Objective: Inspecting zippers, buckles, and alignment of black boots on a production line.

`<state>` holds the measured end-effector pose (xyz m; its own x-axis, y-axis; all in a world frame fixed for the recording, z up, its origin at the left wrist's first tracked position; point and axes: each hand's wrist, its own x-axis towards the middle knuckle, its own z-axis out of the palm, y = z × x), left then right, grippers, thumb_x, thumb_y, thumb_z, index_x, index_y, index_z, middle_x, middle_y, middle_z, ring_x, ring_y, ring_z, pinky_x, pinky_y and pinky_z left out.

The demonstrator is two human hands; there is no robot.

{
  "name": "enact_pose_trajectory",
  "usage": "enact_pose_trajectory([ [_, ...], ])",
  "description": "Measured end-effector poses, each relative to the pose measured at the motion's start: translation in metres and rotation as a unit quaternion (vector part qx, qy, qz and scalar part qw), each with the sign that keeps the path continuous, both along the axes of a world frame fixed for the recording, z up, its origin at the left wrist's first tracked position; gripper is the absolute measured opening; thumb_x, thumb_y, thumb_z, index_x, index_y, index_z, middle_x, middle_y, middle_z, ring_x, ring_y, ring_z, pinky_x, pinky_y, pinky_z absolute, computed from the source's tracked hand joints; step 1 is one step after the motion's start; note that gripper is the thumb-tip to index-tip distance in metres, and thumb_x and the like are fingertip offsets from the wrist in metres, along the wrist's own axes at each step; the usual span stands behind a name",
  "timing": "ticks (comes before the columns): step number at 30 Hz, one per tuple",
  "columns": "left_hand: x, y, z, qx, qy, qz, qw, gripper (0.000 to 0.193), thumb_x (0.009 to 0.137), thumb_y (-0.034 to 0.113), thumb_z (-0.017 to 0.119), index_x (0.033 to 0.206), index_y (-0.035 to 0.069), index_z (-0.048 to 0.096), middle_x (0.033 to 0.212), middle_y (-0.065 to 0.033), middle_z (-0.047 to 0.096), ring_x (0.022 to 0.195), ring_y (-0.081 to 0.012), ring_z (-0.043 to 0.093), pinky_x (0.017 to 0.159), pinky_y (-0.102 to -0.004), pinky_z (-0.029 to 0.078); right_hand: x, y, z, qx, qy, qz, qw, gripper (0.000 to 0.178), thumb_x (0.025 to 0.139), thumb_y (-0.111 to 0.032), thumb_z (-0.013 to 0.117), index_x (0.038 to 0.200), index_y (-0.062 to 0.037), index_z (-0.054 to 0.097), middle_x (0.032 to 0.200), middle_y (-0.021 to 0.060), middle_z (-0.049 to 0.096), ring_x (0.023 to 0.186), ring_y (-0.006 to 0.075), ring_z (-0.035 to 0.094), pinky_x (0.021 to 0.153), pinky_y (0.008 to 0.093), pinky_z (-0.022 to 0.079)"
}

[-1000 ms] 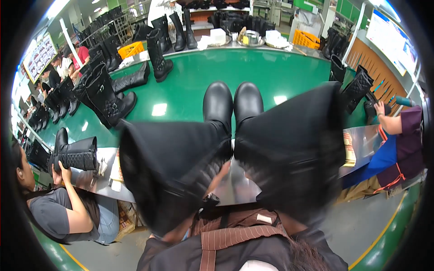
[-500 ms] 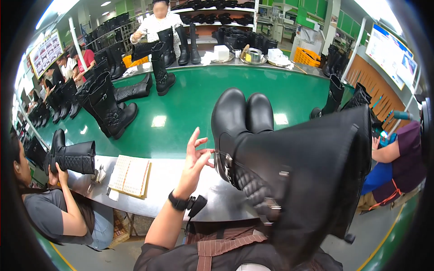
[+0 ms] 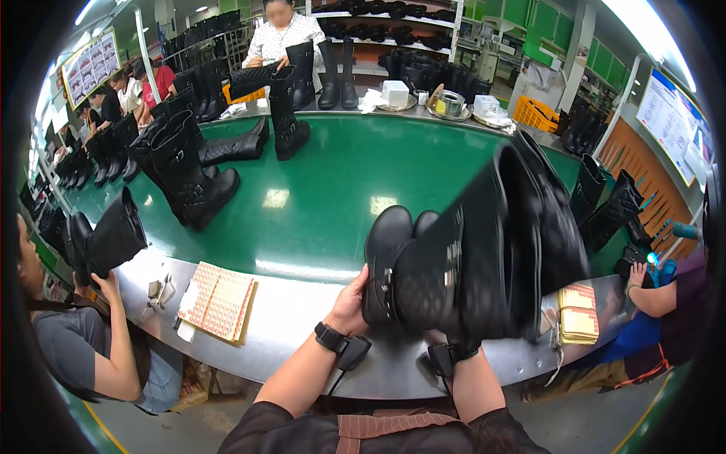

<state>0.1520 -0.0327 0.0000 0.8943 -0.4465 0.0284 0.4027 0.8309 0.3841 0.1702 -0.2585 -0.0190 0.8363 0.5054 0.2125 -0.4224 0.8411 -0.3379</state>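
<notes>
Boots (image 3: 423,265), black, tall, two — held together above the metal edge (image 3: 295,291) of the surface (image 3: 318,189), toes directed across the green top, shafts slanting up to the right and blurred; buckles and quilting on the nearer boot (image 3: 401,261). Left grip (image 3: 350,304): grasping the nearer boot at the heel; black band (image 3: 329,338) at the wrist. Right grip: hidden behind the shafts, state impossible to tell; forearm (image 3: 478,386) visible. Sheets (image 3: 219,299), printed, red and cream, left of the pair; second stack (image 3: 578,314), similar, to the right. Upright boots (image 3: 185,170), black, quilted, at far left — one boot (image 3: 236,147) on its side just beside them.
</notes>
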Motion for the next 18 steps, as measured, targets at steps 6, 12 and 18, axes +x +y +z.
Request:
enact_pose_trajectory([
  [6,0.005,0.014,-0.010,-0.024,-0.008,0.070,0.997,0.056,0.101,0.042,0.040,0.144,0.006,0.036,0.144,-0.0118,0.045,0.132,-0.0258,0.045,0.112,-0.0429,0.034,-0.002,0.007,0.018,-0.045,0.101,-0.045,0.993,0.048,0.103,-0.035,0.039,0.142,-0.0075,0.040,0.140,0.0159,0.049,0.127,0.0303,0.050,0.110,0.0495,0.036],
  [12,0.011,0.017,-0.008,-0.021,-0.004,0.120,0.993,0.061,0.098,0.047,0.043,0.146,0.011,0.032,0.146,-0.0083,0.044,0.133,-0.0247,0.044,0.112,-0.0432,0.034,-0.008,-0.003,0.012,-0.102,0.106,-0.120,0.982,0.051,0.096,-0.038,0.057,0.136,-0.0085,0.048,0.135,0.0128,0.054,0.124,0.0283,0.052,0.103,0.0445,0.045],
  [18,0.011,0.018,-0.006,-0.005,0.022,0.157,0.987,0.062,0.096,0.048,0.048,0.146,0.013,0.034,0.145,-0.0065,0.045,0.132,-0.0240,0.045,0.110,-0.0427,0.036,-0.008,0.009,0.023,-0.141,0.140,-0.172,0.965,0.053,0.094,-0.040,0.060,0.135,-0.0087,0.048,0.133,0.0111,0.056,0.122,0.0280,0.053,0.102,0.0442,0.045],
])
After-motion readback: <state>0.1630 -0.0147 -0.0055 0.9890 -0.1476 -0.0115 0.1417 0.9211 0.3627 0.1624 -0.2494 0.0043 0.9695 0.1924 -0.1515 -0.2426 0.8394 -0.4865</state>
